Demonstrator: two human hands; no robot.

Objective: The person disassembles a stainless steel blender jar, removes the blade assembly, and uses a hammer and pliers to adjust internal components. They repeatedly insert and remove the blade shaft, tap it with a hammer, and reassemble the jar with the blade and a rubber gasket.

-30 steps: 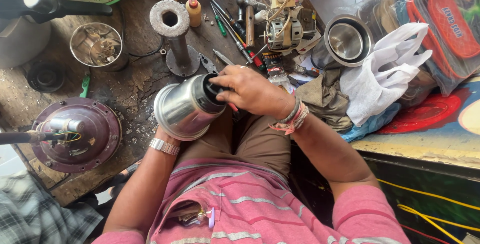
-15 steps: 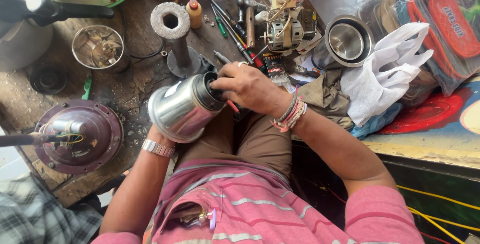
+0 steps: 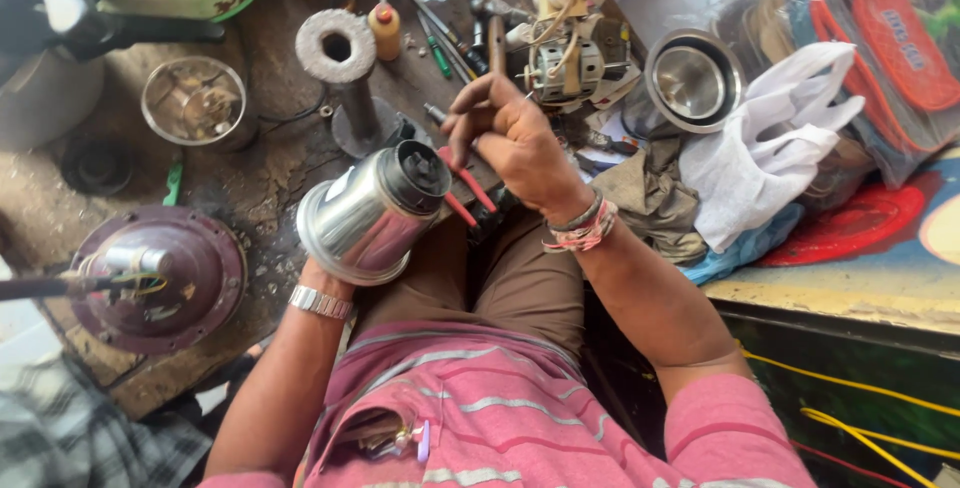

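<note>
Right now my left hand cups a shiny metal jar from underneath, so most of that hand is hidden behind it and only the wrist with its metal watch shows. The jar lies tilted on its side over my lap, its dark base end pointing up and away from my left hand, toward my right hand.

My right hand is raised just above and beyond that dark end, not touching the jar. Its fingers are curled narrowly around a tool, and red handles stick out below the palm, passing just beside the jar's dark end. I cannot tell what the working tip of the tool looks like, since my fingers cover it. Thread bracelets circle that wrist.

Beyond my right hand sits a small motor with bare windings, and to its right a steel bowl and a white plastic bag. Beyond the jar stands a grey round post on a stand, with a small orange bottle beside it. Out past my left hand, well apart from the jar, lies a round maroon cover with wires at its centre.
</note>
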